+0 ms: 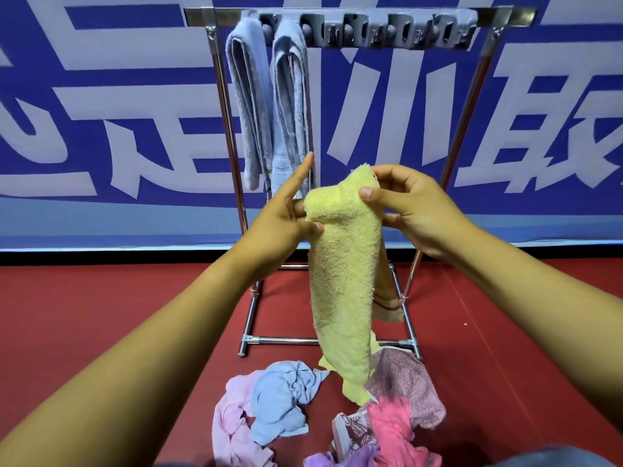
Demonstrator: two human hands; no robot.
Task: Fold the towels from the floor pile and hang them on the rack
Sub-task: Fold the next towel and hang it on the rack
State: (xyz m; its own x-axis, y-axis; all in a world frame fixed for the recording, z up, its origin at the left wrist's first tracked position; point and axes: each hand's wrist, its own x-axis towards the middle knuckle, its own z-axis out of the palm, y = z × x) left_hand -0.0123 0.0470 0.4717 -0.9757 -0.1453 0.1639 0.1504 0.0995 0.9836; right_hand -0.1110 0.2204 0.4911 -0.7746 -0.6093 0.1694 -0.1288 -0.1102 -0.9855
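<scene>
Red floor (111, 315), smooth and matte, running back to a black strip at the foot of a blue banner wall (101, 96) printed with large white characters, paler blue along its lower band. Steel towel rack (448, 156) standing on that floor against the banner, with slanted chrome legs, a crossbar low at the front and a grey clip bar (387, 32) along the top rail. Two folded grey-blue towels (269, 106) hanging side by side at the rack's left end, touching each other. Yellow towel (344, 281) held up in front of the rack, folded lengthwise, lower end dangling down to the pile. Left hand (286, 217) pinching the towel's upper left edge with thumb and fingers, index finger pointing straight up. Right hand (404, 203) curled around the top right corner, thumb pressed on the front of the fold; both grips clamped on the cloth. Floor pile (320, 419) directly below: crumpled light blue, pale pink, hot pink, mauve patterned and purple towels, heaped and overlapping.
</scene>
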